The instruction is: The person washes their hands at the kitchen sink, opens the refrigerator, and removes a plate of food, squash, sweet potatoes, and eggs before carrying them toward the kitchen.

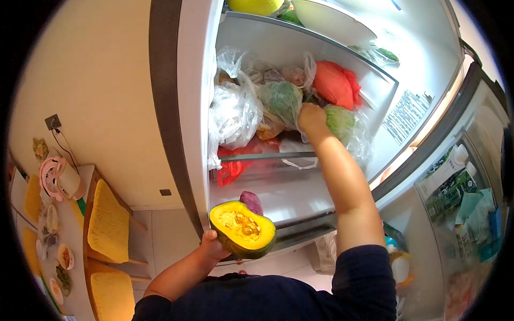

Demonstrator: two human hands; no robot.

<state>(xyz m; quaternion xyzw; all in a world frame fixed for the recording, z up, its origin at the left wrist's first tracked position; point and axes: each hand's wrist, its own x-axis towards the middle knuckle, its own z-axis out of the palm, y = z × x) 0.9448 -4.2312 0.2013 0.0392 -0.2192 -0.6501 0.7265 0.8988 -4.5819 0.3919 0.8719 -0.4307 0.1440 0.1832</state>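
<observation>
My left hand [212, 246] grips a halved pumpkin [257, 229] by its left side, cut face up, with yellow flesh and seeds showing. Just behind it a purple vegetable [250, 202] lies in the lower part of the fridge. Deep in the fridge drawer, my right hand [311, 116] reaches among plastic bags, and its fingers are hidden. To its left is a bagged green vegetable [284, 99]; to its right, a bagged pale green cabbage-like vegetable [340, 122]. A red bag [336, 84] lies just beyond the hand.
White plastic bags [235, 115] crowd the drawer's left side. A large white bowl [334, 22] and a yellow round fruit [256, 5] sit on the shelf above. The open fridge door [428, 203] holds cartons at right. Yellow chairs [108, 222] and a dining table [80, 257] with dishes stand at left.
</observation>
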